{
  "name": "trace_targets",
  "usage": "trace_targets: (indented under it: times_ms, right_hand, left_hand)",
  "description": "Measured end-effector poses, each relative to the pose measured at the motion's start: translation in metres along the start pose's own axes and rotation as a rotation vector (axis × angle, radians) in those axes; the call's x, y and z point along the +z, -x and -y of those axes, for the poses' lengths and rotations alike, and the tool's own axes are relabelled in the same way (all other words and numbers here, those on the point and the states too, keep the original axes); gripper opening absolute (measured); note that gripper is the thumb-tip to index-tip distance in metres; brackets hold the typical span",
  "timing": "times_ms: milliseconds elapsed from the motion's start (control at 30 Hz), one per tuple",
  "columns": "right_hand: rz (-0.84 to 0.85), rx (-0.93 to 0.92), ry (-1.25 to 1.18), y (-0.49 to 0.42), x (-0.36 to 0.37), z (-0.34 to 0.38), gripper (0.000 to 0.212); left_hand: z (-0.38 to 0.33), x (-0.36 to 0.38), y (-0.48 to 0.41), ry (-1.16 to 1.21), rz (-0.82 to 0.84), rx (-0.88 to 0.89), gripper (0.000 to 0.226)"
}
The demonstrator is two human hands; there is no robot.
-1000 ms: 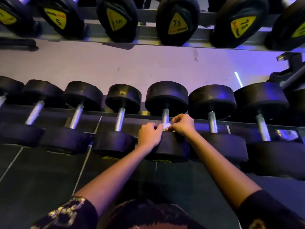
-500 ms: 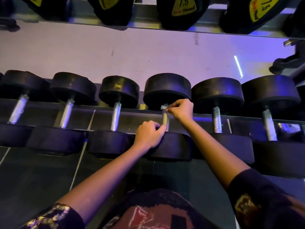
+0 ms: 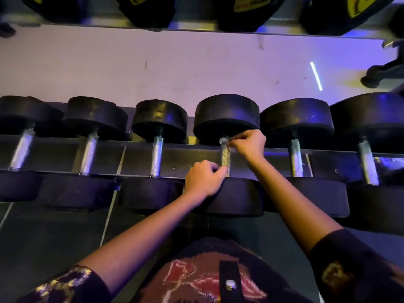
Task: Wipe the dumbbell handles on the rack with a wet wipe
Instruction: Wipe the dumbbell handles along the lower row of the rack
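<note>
Handle (image 3: 225, 157) runs straight away from me, near head (image 3: 238, 195) to far head (image 3: 226, 115). Wipe (image 3: 224, 141) sits at its far end, pinched in my right grip (image 3: 249, 145). Left grip (image 3: 203, 180) rests curled on the near head, fingertips at the handle's base; whether it pinches, I cannot tell. Judgement: the bare length lies toward me from the wipe, so the stroke should run back along the handle.

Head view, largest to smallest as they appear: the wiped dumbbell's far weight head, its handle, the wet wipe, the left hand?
1. far weight head
2. left hand, nearer the camera, so flattered
3. handle
4. wet wipe, partly hidden by the right hand
</note>
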State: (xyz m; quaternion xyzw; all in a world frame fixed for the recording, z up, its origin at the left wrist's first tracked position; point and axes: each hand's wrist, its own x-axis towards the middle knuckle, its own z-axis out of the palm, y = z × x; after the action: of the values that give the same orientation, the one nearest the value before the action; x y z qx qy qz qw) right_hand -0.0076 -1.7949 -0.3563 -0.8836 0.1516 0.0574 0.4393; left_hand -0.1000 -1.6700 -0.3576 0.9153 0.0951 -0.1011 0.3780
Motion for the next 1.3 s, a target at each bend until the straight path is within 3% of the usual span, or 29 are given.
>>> trace_targets:
  times_ms: [67, 267, 500, 600, 800, 867, 1000, 1100, 1300]
  right_hand:
    - [0.031, 0.006, -0.013, 0.001, 0.001, -0.002, 0.009]
    - [0.384, 0.077, 0.123, 0.028, -0.015, -0.036, 0.006]
    - [0.1, 0.166, -0.194, -0.007, -0.002, -0.015, 0.011]
    - [0.144, 0.174, -0.117, -0.016, -0.002, -0.015, 0.013]
    - [0.408, 0.164, 0.115, 0.021, -0.013, -0.033, 0.011]
    - [0.388, 0.16, 0.07, 0.02, -0.011, -0.034, 0.009]
    - [0.167, 0.168, -0.157, 0.001, -0.005, -0.022, 0.014]
    - [0.123, 0.155, -0.152, -0.006, -0.003, -0.015, 0.012]
    - [0.371, 0.119, 0.114, 0.023, -0.011, -0.033, 0.01]
  left_hand:
    - [-0.002, 0.003, 0.0, -0.005, -0.038, -0.062, 0.044]
    - [-0.012, 0.011, 0.006, -0.023, -0.145, -0.207, 0.04]
    - [-0.012, 0.011, 0.007, 0.038, -0.192, -0.25, 0.041]
    - [-0.012, 0.011, 0.006, 0.064, -0.204, -0.25, 0.044]
    - [-0.013, 0.011, 0.007, 0.071, -0.218, -0.244, 0.044]
    - [-0.012, 0.012, 0.006, 0.067, -0.221, -0.241, 0.042]
    - [-0.012, 0.012, 0.006, 0.067, -0.211, -0.237, 0.042]
    - [-0.012, 0.011, 0.007, 0.063, -0.206, -0.231, 0.041]
    - [-0.009, 0.011, 0.005, 0.055, -0.19, -0.225, 0.039]
